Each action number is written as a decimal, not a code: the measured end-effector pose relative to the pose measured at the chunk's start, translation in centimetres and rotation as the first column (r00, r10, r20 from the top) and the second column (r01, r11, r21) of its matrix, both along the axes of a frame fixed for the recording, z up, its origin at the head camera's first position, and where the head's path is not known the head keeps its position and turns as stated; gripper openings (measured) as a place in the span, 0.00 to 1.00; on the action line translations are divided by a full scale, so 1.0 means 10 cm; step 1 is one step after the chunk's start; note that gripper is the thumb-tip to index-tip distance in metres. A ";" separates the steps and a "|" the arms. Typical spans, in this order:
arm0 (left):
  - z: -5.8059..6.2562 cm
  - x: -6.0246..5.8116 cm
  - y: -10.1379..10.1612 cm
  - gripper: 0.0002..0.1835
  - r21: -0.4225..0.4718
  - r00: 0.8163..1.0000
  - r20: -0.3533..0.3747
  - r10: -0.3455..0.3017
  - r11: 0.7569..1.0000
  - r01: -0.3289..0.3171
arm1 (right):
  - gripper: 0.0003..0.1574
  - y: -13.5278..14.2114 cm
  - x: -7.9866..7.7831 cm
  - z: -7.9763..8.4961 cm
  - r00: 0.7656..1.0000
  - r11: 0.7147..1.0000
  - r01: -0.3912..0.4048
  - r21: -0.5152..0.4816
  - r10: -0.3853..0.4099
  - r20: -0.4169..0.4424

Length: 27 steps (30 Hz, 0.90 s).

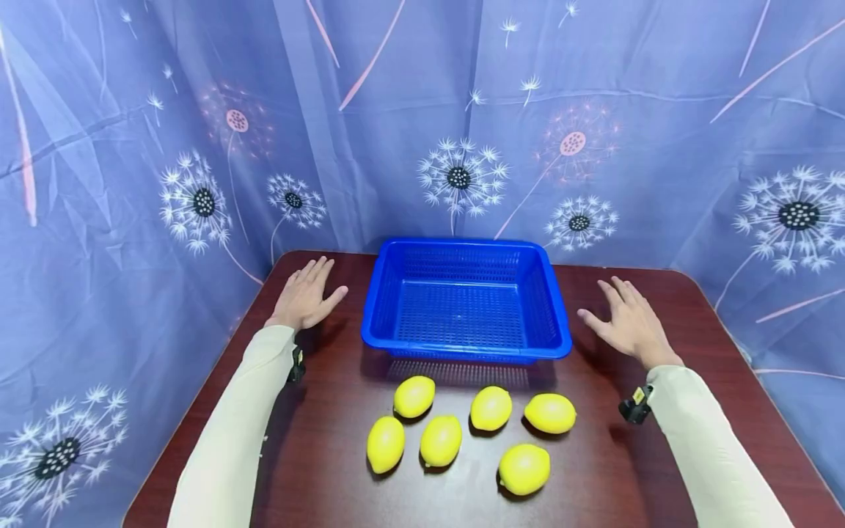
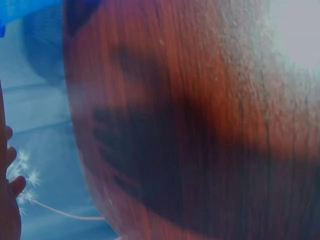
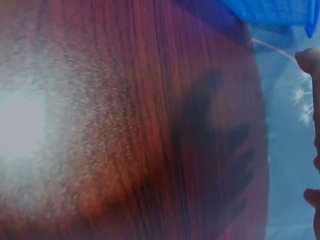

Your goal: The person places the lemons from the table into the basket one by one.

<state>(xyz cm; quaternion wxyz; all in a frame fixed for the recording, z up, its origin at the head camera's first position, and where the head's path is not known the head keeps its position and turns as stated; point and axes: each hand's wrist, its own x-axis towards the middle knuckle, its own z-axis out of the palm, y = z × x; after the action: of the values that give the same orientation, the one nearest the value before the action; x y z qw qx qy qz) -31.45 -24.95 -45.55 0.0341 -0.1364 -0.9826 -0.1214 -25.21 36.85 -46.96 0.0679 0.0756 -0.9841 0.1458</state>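
A blue plastic basket with mesh walls stands at the back middle of the table, with nothing inside. In front of it lie several yellow lemons, among them one lemon near the basket's front and another lemon closest to me. My left hand is held out to the left of the basket, fingers straight and thumb spread, holding nothing. To the basket's right my right hand stretches forward with fingers apart, likewise holding nothing. Each hand's shadow falls on the wood in its wrist view.
The dark red-brown wooden table has rounded back corners. Behind it and along the left hangs a blue curtain printed with dandelions. A small black device is worn at the right wrist, another black device at the left.
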 end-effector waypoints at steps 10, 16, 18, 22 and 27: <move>0.09 0.12 0.20 0.42 0.173 0.998 -0.063 -0.006 0.985 0.017 | 0.53 -0.06 0.23 0.15 0.992 0.997 -0.028 -0.065 0.019 -0.122; 0.10 0.26 0.33 0.37 0.262 0.996 -0.087 -0.011 0.965 0.033 | 0.51 -0.17 0.46 0.21 0.986 0.995 -0.032 -0.093 0.016 -0.169; 0.11 0.31 0.39 0.35 0.312 0.997 -0.082 -0.007 0.950 0.032 | 0.51 -0.21 0.55 0.24 0.982 0.994 -0.031 -0.106 0.010 -0.188; 0.09 0.41 0.48 0.33 0.452 0.999 -0.029 0.024 0.892 -0.008 | 0.48 -0.30 0.68 0.31 0.970 0.987 -0.045 -0.154 0.006 -0.243; 0.05 0.51 0.59 0.33 0.631 0.989 0.122 0.081 0.763 -0.141 | 0.45 -0.41 0.85 0.39 0.963 0.977 -0.063 -0.205 0.005 -0.271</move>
<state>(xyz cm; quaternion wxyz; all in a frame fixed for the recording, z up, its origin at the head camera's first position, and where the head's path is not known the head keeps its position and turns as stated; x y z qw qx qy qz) -26.30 -19.03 -45.01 0.0423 -0.0528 -0.8899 -0.4510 -16.70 32.77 -43.02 0.2058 0.1039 -0.9431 0.2394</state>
